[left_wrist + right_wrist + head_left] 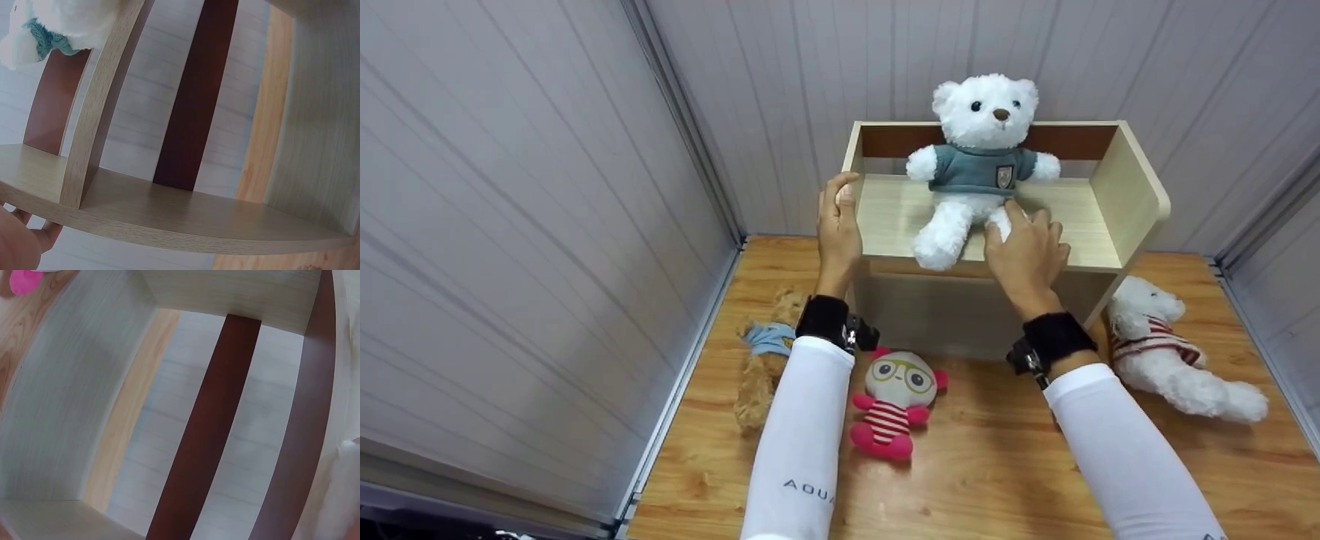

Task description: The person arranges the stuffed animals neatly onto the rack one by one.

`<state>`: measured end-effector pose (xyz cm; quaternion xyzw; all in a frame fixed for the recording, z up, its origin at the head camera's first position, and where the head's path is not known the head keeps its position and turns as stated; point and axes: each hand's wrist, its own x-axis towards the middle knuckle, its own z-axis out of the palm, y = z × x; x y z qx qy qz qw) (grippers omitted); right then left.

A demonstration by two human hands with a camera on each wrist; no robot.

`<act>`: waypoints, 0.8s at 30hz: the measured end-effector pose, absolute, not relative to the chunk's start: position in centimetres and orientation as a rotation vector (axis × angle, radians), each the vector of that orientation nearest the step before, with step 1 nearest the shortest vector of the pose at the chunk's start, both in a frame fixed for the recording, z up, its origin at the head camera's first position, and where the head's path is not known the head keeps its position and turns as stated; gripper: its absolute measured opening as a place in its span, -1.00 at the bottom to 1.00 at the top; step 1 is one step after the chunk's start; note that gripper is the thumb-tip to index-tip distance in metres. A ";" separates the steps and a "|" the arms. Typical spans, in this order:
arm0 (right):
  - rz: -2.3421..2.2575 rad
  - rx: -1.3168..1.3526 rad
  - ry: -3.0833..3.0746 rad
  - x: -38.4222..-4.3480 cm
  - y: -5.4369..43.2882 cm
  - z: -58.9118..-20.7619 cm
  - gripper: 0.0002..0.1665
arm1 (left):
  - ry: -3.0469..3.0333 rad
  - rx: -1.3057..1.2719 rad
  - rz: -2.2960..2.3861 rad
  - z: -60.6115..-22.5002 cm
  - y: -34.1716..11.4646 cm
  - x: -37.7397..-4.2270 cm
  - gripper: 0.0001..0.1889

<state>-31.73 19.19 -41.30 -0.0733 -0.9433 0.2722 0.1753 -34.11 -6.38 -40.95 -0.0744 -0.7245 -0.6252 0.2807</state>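
Observation:
A white teddy bear [986, 120] in a teal sweater with a badge sits facing forward on the top board of a pale wooden shelf [885, 225]. My right hand [1027, 247] grips the bear's leg on the right side, covering most of it. Only a strip of white fur [340, 492] shows at the edge of the right wrist view. My left hand [838, 229] holds the front edge of the shelf's left side panel, fingers around its outer face. In the left wrist view, part of that hand [22, 242] appears beside the panel.
On the wooden floor, a brown bear [757, 382] in light blue lies left of the shelf. A pink doll [896, 382] with glasses lies in front, and a white bear [1155, 352] in red stripes is at the right. Panelled walls [547, 187] enclose the area.

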 end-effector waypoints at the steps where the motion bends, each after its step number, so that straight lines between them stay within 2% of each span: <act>1: 0.775 -0.209 -2.674 -31.7 19.2 -41.3 -0.30 | -1.941 -0.200 -1.677 -41.0 -6.4 -34.1 -0.64; 11: 0.837 -0.178 -2.550 -31.6 19.4 -42.2 -0.32 | -1.954 -0.209 -1.678 -40.9 -6.4 -34.0 -0.61; 24: 0.863 -0.128 -2.367 -31.6 20.5 -44.1 -0.22 | -1.945 -0.221 -1.702 -40.9 -6.1 -34.3 -0.61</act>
